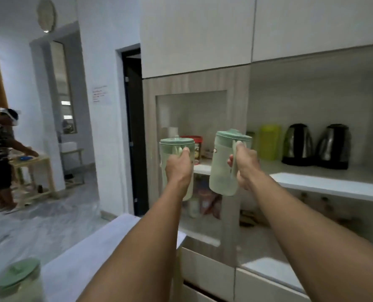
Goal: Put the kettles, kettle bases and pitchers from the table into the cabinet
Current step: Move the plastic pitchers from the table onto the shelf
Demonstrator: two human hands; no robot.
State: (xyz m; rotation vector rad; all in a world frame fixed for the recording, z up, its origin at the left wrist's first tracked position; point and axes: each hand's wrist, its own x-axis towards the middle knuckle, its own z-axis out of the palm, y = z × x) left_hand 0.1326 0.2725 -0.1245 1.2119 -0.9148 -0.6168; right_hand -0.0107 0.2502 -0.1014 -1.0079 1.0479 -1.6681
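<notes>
Both arms are out in front, and each hand has a pitcher. The left hand (179, 168) is wrapped round the handle of a pale green translucent plastic pitcher with a green lid (172, 149). It stands upright, long axis vertical, with the handle side turned back toward the person; its lower body is mostly hidden behind the fist and wrist. Just to the right, the right hand (245, 164) grips the handle of a second pale green plastic pitcher (221, 168). This one is also lid-up, its top leaning slightly to the right and its handle facing the person; which way either spout points is hard to tell. Both pitchers are held in the air, apart from each other, in front of the grey wood-grain cabinet with a glass door (192, 114). The jars behind that glass are too blurred to name. Beyond the right hand, on the white open shelf (333, 186), stand a yellow-green plastic pitcher (269, 141) and two black and steel electric kettles (297, 144), side by side and upright. Down below the left arm, a third green-lidded pitcher (17, 280) sits on the white table (83, 258), blurred and cut off by the frame edge. Far to the left, another person (0, 149) leans over a small wooden table (37, 168).
</notes>
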